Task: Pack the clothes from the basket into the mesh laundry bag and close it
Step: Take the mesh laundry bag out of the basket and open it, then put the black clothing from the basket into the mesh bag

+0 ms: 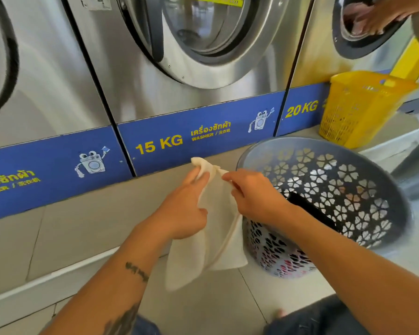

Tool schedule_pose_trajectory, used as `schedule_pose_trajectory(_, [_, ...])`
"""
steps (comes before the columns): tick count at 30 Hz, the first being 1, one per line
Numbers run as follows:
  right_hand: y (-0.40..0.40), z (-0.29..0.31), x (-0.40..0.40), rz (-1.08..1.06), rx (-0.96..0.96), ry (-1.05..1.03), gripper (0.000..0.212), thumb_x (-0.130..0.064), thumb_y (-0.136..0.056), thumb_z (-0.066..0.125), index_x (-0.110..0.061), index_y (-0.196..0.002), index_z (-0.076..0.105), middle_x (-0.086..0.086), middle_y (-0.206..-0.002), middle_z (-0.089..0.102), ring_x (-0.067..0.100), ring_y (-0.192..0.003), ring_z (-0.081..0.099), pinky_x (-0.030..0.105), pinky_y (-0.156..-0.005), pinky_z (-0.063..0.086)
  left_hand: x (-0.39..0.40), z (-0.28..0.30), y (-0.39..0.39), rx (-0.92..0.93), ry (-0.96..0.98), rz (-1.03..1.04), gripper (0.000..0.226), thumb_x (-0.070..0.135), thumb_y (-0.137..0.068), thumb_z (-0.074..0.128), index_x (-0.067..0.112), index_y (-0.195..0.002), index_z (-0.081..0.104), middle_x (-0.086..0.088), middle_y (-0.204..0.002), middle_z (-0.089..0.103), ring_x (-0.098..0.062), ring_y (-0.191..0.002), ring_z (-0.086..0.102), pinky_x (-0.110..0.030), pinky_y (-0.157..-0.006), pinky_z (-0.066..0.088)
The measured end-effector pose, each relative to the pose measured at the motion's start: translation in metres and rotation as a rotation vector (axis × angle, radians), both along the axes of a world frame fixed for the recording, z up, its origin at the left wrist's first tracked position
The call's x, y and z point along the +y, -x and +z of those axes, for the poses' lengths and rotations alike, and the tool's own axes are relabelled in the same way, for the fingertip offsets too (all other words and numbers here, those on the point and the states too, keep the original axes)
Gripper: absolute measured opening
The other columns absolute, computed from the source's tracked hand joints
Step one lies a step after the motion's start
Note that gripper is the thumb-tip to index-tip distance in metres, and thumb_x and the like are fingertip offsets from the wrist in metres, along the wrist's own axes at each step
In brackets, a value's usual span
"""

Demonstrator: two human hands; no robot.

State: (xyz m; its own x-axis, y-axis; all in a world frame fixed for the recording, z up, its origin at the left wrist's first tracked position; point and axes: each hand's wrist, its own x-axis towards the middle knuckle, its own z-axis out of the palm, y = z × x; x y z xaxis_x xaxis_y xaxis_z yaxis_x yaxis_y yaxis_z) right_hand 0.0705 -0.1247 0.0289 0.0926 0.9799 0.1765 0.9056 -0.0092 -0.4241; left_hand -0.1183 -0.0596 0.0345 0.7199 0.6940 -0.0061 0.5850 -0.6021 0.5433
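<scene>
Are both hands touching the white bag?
Touching. The head view shows the left hand and right hand each pinching the top edge of the white mesh bag.

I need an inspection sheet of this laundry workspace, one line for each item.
Surface: pale tiled floor, nothing loose seen.
Job's things: white mesh bag held up, hanging limp; grey basket beside it, dark garment inside.
Clutter: yellow basket on the step.
Grips: left hand and right hand both pinch the bag's top.
Cables: nothing seen.
Surroundings: steel washers; another person's hand in the right drum.
</scene>
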Motion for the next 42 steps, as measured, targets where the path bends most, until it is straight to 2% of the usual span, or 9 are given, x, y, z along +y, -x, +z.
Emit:
schedule_pose_trajectory(3, [-0.032,0.004,-0.009,-0.001,0.058,-0.035,0.037,-0.002,-0.088,0.055,-0.013,-0.120,0.069,0.003,-0.095,0.065,0.022,-0.086,0.060,0.036,-0.084,0.051,0.001,-0.003,-0.019,-0.027,0.056,0.011,0.079,0.008,-0.090,0.052,0.029,-0.156,0.014,0.017,-0.163,-0.003,-0.012,-0.148,0.014,-0.030,-0.117,0.020])
schedule_pose_trajectory(7, [-0.089,-0.006,-0.013,-0.162,0.123,0.011,0.033,-0.002,-0.089,0.052,-0.015,-0.114,0.070,0.005,-0.088,0.069,0.023,-0.081,0.061,0.039,-0.083,0.053,-0.001,-0.010,-0.043,-0.067,0.059,0.071,0.068,-0.002,-0.094,0.040,0.026,-0.154,0.024,0.009,-0.163,0.008,-0.013,-0.149,0.012,-0.022,-0.114,0.012])
schedule_pose_trajectory(12, [-0.144,-0.056,-0.015,-0.195,-0.062,0.674,0.066,-0.016,-0.090,0.063,-0.021,-0.151,0.038,0.012,-0.151,0.045,0.034,-0.134,0.047,0.042,-0.103,0.046,-0.002,-0.017,-0.072,-0.095,-0.039,0.179,0.067,-0.008,-0.085,0.040,0.021,-0.145,0.045,0.003,-0.157,0.032,-0.027,-0.138,0.035,-0.034,-0.110,0.029])
schedule_pose_trajectory(18, [-0.171,-0.092,0.011,-0.193,-0.267,0.913,0.089,-0.033,-0.086,0.072,-0.032,-0.158,0.019,0.014,-0.156,0.034,0.040,-0.136,0.040,0.049,-0.105,0.045,0.009,-0.030,-0.096,-0.146,-0.053,0.247,0.060,-0.008,-0.084,0.041,0.028,-0.122,0.068,-0.011,-0.131,0.057,-0.031,-0.118,0.052,-0.035,-0.098,0.040])
schedule_pose_trajectory(24, [-0.170,-0.154,0.036,-0.165,-0.362,1.190,0.119,-0.057,-0.076,0.076,-0.043,-0.157,-0.011,0.019,-0.166,-0.009,0.047,-0.151,-0.001,0.059,-0.119,0.016,0.022,-0.039,-0.104,-0.167,-0.017,0.274,0.058,-0.007,-0.085,0.042,0.027,-0.125,0.066,-0.008,-0.128,0.060,-0.028,-0.116,0.054,-0.033,-0.096,0.043])
schedule_pose_trajectory(27, [-0.175,-0.183,0.026,-0.234,-0.371,1.308,0.123,-0.045,-0.073,0.082,-0.044,-0.156,-0.009,0.016,-0.163,-0.005,0.048,-0.148,0.018,0.059,-0.114,0.034,0.026,-0.040,-0.102,-0.168,-0.024,0.274,0.059,-0.007,-0.083,0.042,0.029,-0.122,0.068,-0.006,-0.122,0.061,-0.026,-0.109,0.055,-0.028,-0.088,0.043])
schedule_pose_trajectory(32, [-0.179,-0.181,0.010,-0.154,-0.449,1.106,0.075,-0.019,-0.083,0.061,-0.028,-0.153,0.037,0.008,-0.147,0.048,0.033,-0.130,0.054,0.041,-0.099,0.052,0.033,-0.033,-0.089,-0.167,0.115,0.382,0.060,-0.005,-0.083,0.037,0.038,-0.101,0.074,-0.010,-0.101,0.064,-0.011,-0.061,0.050,-0.010,-0.044,0.034])
schedule_pose_trajectory(38, [-0.178,-0.130,0.016,-0.343,-0.073,0.848,0.064,-0.029,-0.088,0.052,-0.026,-0.151,0.041,0.011,-0.152,0.045,0.034,-0.133,0.047,0.041,-0.102,0.045,0.031,-0.009,-0.076,-0.263,0.118,0.413,0.057,-0.005,-0.082,0.037,0.034,-0.095,0.076,0.003,-0.077,0.055,-0.008,-0.055,0.043,-0.016,-0.046,0.031])
schedule_pose_trajectory(42, [-0.167,-0.077,0.015,-0.365,0.250,0.580,0.036,-0.009,-0.086,0.064,-0.016,-0.120,0.066,0.010,-0.118,0.067,0.029,-0.106,0.059,0.037,-0.089,0.048,0.030,-0.001,-0.064,-0.323,0.138,0.418,0.053,-0.002,-0.085,0.038,0.032,-0.101,0.075,0.004,-0.084,0.063,-0.010,-0.061,0.049,-0.019,-0.050,0.034])
